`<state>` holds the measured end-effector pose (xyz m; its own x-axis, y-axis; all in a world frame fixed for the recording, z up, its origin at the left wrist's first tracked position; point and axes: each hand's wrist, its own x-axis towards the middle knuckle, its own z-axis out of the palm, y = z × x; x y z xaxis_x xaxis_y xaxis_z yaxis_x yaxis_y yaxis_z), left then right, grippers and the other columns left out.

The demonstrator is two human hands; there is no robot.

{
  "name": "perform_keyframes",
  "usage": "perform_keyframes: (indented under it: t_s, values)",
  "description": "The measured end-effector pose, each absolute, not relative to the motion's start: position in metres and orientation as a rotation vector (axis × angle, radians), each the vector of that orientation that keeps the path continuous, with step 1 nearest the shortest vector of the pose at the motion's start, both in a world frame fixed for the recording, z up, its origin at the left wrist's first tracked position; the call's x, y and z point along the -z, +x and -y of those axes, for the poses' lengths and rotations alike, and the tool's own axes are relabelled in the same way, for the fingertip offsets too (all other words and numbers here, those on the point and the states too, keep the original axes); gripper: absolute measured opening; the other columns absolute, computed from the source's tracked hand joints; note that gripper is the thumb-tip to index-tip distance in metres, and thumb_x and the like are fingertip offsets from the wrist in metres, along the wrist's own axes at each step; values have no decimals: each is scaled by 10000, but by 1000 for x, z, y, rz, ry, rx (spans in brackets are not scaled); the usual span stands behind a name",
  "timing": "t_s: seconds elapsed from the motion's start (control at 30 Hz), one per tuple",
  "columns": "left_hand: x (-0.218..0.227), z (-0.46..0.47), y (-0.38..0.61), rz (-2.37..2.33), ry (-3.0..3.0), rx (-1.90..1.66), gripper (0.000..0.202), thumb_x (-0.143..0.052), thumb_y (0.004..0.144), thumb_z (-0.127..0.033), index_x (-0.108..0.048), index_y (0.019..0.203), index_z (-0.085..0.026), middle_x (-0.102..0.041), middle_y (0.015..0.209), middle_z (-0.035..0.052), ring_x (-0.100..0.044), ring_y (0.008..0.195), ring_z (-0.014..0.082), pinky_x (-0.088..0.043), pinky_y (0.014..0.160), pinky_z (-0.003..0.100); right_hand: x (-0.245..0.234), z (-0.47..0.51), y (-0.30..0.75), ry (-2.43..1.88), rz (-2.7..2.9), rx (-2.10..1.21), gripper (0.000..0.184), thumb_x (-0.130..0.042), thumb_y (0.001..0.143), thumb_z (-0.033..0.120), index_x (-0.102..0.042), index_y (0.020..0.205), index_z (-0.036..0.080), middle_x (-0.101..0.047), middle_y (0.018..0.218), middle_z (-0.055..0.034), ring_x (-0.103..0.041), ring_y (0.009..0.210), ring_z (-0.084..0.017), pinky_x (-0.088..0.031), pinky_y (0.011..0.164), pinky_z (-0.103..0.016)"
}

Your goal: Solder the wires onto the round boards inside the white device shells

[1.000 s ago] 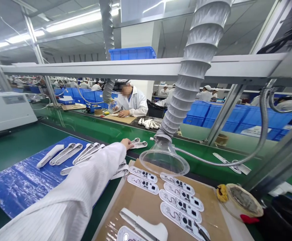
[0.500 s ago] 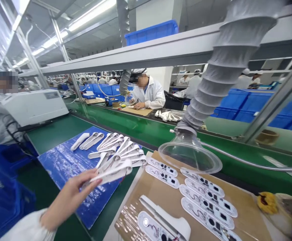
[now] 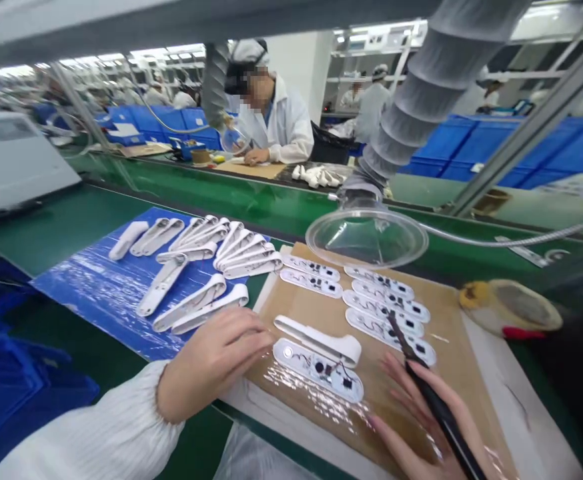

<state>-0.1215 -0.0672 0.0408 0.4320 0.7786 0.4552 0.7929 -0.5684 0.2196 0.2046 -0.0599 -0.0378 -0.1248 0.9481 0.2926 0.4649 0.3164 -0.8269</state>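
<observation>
My left hand (image 3: 221, 357) is held over the left edge of the brown cardboard sheet (image 3: 316, 413), fingers stretched out and nothing visible in them; its thumb is hidden. Just right of its fingertips lie a curved white plastic housing (image 3: 316, 339) and a white oval panel (image 3: 316, 370) with wires and dark circuit parts; thin wires run between the two. My right hand (image 3: 431, 413) holds a black soldering iron (image 3: 434, 400), its dark tip pointing up and left over the several similar panels (image 3: 386, 320). More white housings (image 3: 211, 310) lie on the blue mat (image 3: 91, 273).
A clear fume hood (image 3: 366, 237) on a grey hose (image 3: 411, 100) hangs above the cardboard's back edge. At right stands a round holder (image 3: 516, 307) with a yellow sponge (image 3: 473, 295). Across the green divider, a co-worker (image 3: 271, 113) bends over a bench.
The white housing my left hand held now lies on the blue mat, and that hand has moved right to the cardboard. My right hand has entered with the soldering iron. The view has tilted down.
</observation>
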Motion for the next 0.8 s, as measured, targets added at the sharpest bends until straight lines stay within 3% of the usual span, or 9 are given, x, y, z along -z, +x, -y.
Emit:
perform_keyframes:
  t_s: [0.17,0.3,0.37,0.47,0.6,0.8]
  values:
    - [-33,31,-77,878,-2946,589,213,-468,996,-106,-610,1147,-151,-710,983,46,-629,914,165,-516,933,353,38,60,190,-1313,1775,-754,694,-747,837,350,-375,1421,345,-555,1406,-65,-608,1220,-292,-582,1004,-458]
    - [-26,8,-54,573,-3008,496,239,-429,1006,-118,-666,1015,-139,-701,878,49,-627,849,168,-513,936,360,32,57,183,-1334,1860,-633,680,-736,848,319,-376,1425,323,-564,1392,-57,-617,1209,-256,-611,947,-369]
    - [-24,2,-47,549,-3060,507,222,-459,1003,-153,-673,948,-143,-697,870,47,-624,843,165,-520,906,327,30,55,181,-1324,1871,-628,649,-721,860,293,-389,1418,313,-565,1393,-58,-610,1220,-249,-616,925,-337]
    - [-21,-1,-41,680,-3101,562,192,-482,1004,-186,-667,1001,-134,-704,986,68,-632,921,165,-522,869,289,29,54,178,-1323,1869,-632,605,-699,879,263,-405,1405,314,-558,1401,-49,-598,1237,-236,-612,922,-308]
    - [-15,-4,-34,667,-3129,688,242,-434,1020,-159,-673,1025,-124,-725,1013,83,-593,1122,210,-502,969,347,28,54,176,-1297,1858,-672,623,-693,884,199,-385,1411,325,-541,1425,-35,-583,1256,-211,-585,969,-288]
    - [0,-3,-28,720,-3081,924,273,-418,1019,-145,-684,974,-99,-735,948,73,-596,1063,206,-498,1022,368,25,53,174,-1279,1865,-711,723,-722,853,146,-363,1452,336,-540,1432,-25,-621,1203,-218,-583,988,-344]
